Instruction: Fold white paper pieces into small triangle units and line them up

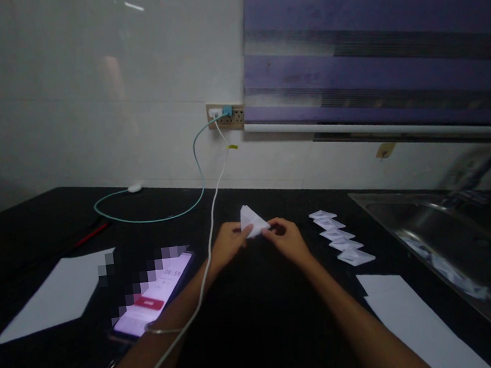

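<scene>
A small piece of folded white paper [253, 220], roughly triangular with a point at the top left, is held up over the dark countertop. My left hand [229, 241] pinches its left side, the thumb lying across the front. At its right corner, the thumb and fingers of my right hand [287, 237] close on the paper. To the right of my hands, several folded white paper pieces [341, 238] lie overlapping in a slanting row. Flat white sheets [412, 313] rest nearer to me beside my right forearm.
A lit phone [156, 299] lies left of my left forearm, with a white paper sheet [64, 294] beyond it. A white cable [210, 234] runs from the wall socket [239, 116] across my left arm. A metal sink [461, 231] is at the right. A teal cable [161, 220] loops behind.
</scene>
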Action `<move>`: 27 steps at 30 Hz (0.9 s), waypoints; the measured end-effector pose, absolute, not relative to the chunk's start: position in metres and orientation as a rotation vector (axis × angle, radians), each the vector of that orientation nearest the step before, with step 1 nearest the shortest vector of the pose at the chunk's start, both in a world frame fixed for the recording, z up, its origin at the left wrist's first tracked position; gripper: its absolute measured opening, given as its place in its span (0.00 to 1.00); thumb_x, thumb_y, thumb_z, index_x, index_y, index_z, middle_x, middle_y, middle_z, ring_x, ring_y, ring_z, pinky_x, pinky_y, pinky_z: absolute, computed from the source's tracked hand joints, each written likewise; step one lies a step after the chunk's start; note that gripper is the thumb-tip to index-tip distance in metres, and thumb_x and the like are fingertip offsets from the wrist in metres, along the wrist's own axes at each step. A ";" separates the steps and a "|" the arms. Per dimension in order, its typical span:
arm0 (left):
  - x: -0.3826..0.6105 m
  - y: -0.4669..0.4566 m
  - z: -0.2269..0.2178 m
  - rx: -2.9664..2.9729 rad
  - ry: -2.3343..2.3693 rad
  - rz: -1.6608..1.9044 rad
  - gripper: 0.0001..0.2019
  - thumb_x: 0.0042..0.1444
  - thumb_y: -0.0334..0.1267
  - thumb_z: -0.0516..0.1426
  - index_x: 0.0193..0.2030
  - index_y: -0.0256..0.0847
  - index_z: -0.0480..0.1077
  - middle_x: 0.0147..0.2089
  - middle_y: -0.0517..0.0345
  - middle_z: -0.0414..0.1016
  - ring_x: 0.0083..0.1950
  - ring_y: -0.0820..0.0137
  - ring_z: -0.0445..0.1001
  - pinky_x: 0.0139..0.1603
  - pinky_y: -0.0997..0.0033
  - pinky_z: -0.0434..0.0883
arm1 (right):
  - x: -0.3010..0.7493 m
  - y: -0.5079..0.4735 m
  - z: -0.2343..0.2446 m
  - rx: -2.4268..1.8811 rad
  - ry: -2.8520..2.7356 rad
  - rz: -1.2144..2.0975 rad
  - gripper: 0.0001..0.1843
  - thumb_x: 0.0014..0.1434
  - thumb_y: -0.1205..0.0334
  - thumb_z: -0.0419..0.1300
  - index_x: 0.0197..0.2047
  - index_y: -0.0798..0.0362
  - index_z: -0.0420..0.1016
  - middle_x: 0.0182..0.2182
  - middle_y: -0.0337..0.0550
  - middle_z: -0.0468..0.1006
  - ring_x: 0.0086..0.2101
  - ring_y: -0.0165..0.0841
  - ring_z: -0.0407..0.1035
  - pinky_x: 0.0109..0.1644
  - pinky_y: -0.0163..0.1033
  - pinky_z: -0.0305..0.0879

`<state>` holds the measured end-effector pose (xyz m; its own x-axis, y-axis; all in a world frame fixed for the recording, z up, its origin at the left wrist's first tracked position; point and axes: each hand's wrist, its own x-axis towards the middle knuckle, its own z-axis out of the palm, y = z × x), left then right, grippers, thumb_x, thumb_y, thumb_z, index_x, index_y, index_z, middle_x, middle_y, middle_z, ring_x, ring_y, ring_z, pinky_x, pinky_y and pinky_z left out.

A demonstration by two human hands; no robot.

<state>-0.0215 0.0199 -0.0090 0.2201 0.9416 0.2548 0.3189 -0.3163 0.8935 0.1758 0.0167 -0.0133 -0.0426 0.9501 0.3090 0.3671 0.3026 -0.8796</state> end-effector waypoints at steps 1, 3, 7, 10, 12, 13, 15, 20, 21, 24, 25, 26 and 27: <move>-0.022 0.020 -0.008 1.739 1.169 1.123 0.29 0.57 0.61 0.56 0.22 0.35 0.71 0.19 0.60 0.66 0.22 0.75 0.63 0.25 0.75 0.56 | 0.177 0.018 -0.014 -1.178 -1.554 0.851 0.16 0.51 0.52 0.69 0.38 0.55 0.79 0.30 0.41 0.78 0.32 0.34 0.72 0.37 0.39 0.67; -0.022 0.019 -0.006 1.669 1.145 1.139 0.29 0.57 0.62 0.56 0.23 0.35 0.71 0.19 0.60 0.66 0.21 0.76 0.62 0.24 0.75 0.56 | 0.177 0.018 -0.014 -1.050 -1.452 1.071 0.18 0.50 0.51 0.70 0.39 0.54 0.78 0.32 0.42 0.80 0.33 0.34 0.74 0.38 0.39 0.70; -0.018 0.019 -0.006 1.593 1.101 1.075 0.28 0.55 0.63 0.57 0.26 0.35 0.72 0.19 0.61 0.66 0.19 0.77 0.61 0.21 0.76 0.55 | 0.171 0.016 -0.013 -0.936 -1.273 1.308 0.22 0.45 0.49 0.74 0.37 0.53 0.75 0.32 0.42 0.80 0.33 0.34 0.76 0.36 0.38 0.74; -0.015 0.019 -0.006 1.585 1.132 1.030 0.26 0.55 0.62 0.58 0.29 0.35 0.72 0.20 0.61 0.67 0.18 0.77 0.60 0.20 0.76 0.54 | 0.169 0.016 -0.011 -0.953 -1.222 1.320 0.24 0.41 0.50 0.76 0.36 0.54 0.75 0.28 0.41 0.80 0.28 0.32 0.76 0.34 0.37 0.75; -0.014 0.018 -0.005 1.610 1.119 1.039 0.24 0.55 0.59 0.58 0.31 0.34 0.73 0.22 0.60 0.69 0.21 0.76 0.63 0.22 0.76 0.57 | 0.171 0.016 -0.009 -0.974 -1.215 1.323 0.24 0.40 0.49 0.77 0.35 0.55 0.76 0.26 0.41 0.80 0.26 0.31 0.75 0.33 0.36 0.75; -0.014 0.018 -0.005 1.614 1.101 1.073 0.22 0.55 0.57 0.60 0.33 0.34 0.73 0.24 0.59 0.71 0.23 0.75 0.65 0.24 0.76 0.59 | 0.173 0.017 -0.008 -0.985 -1.224 1.332 0.24 0.40 0.49 0.77 0.35 0.56 0.77 0.26 0.41 0.80 0.25 0.31 0.75 0.33 0.36 0.74; -0.014 0.017 -0.003 1.585 1.063 1.174 0.20 0.52 0.51 0.63 0.41 0.35 0.72 0.31 0.58 0.74 0.26 0.75 0.68 0.27 0.76 0.63 | 0.178 0.016 -0.007 -1.006 -1.272 1.364 0.24 0.40 0.49 0.77 0.35 0.57 0.79 0.27 0.43 0.81 0.26 0.31 0.75 0.34 0.37 0.74; -0.020 0.016 0.003 1.580 1.037 1.193 0.23 0.52 0.50 0.63 0.49 0.37 0.70 0.31 0.63 0.71 0.20 0.80 0.60 0.20 0.78 0.55 | 0.190 0.017 -0.008 -0.998 -1.430 1.392 0.23 0.43 0.49 0.75 0.36 0.58 0.81 0.27 0.43 0.81 0.27 0.30 0.74 0.34 0.36 0.71; -0.021 0.015 0.004 1.609 1.037 1.144 0.21 0.53 0.51 0.62 0.46 0.36 0.72 0.29 0.63 0.70 0.20 0.80 0.60 0.20 0.77 0.55 | 0.192 0.019 -0.009 -0.999 -1.439 1.374 0.22 0.44 0.48 0.75 0.36 0.58 0.81 0.27 0.42 0.80 0.27 0.30 0.74 0.34 0.36 0.71; -0.021 0.012 0.006 1.671 1.036 1.034 0.18 0.55 0.51 0.62 0.41 0.35 0.73 0.23 0.64 0.68 0.22 0.77 0.63 0.23 0.78 0.57 | 0.195 0.021 -0.010 -1.006 -1.419 1.322 0.21 0.44 0.49 0.75 0.34 0.57 0.81 0.28 0.42 0.80 0.27 0.30 0.73 0.35 0.37 0.70; -0.020 0.011 0.005 1.668 1.023 1.023 0.18 0.54 0.50 0.63 0.43 0.36 0.72 0.24 0.64 0.68 0.23 0.77 0.65 0.24 0.78 0.58 | 0.195 0.020 -0.009 -1.004 -1.412 1.318 0.20 0.44 0.49 0.75 0.34 0.57 0.81 0.28 0.42 0.80 0.28 0.30 0.72 0.36 0.37 0.70; -0.019 0.010 0.004 1.655 1.002 1.020 0.20 0.53 0.48 0.64 0.46 0.37 0.70 0.25 0.64 0.70 0.25 0.76 0.67 0.25 0.78 0.60 | 0.195 0.019 -0.008 -1.002 -1.411 1.324 0.20 0.44 0.50 0.75 0.34 0.56 0.81 0.29 0.41 0.80 0.28 0.30 0.72 0.36 0.37 0.70; -0.018 0.009 0.002 1.639 0.982 1.019 0.22 0.51 0.47 0.65 0.49 0.38 0.68 0.28 0.64 0.71 0.26 0.75 0.68 0.25 0.78 0.62 | 0.195 0.018 -0.007 -1.000 -1.419 1.334 0.19 0.45 0.50 0.74 0.34 0.56 0.81 0.29 0.41 0.80 0.28 0.30 0.72 0.36 0.36 0.69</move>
<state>-0.0178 0.0094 0.0023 0.3340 0.9253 0.1799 0.1458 -0.2392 0.9600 0.1949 0.0180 -0.0070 -0.2500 0.9642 0.0887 -0.0291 0.0841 -0.9960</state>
